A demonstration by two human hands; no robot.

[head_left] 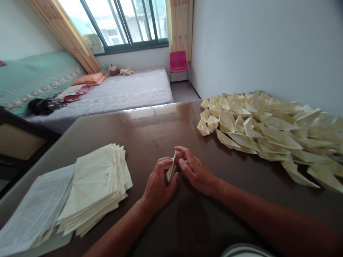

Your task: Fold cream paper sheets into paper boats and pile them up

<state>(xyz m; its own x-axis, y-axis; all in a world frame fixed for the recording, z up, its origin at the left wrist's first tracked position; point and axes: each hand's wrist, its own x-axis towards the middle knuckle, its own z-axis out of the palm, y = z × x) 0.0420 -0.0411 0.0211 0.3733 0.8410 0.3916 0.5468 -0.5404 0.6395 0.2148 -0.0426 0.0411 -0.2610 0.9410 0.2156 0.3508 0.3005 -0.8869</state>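
Observation:
Both hands meet at the middle of a dark brown table (150, 132). My left hand (158, 185) and my right hand (194, 171) are closed on a small folded piece of cream paper (172, 167), held upright on edge between the fingers and thumbs. A stack of flat cream paper sheets (93, 189) lies to the left of my left hand. A large heap of folded paper boats (268, 128) covers the table to the right, beyond my right hand.
Grey-white sheets (34, 210) lie under the stack at the table's left corner. Beyond the table are a bed (128, 89) with clothes and toys, a pink chair (179, 64) by the wall, curtains and a window.

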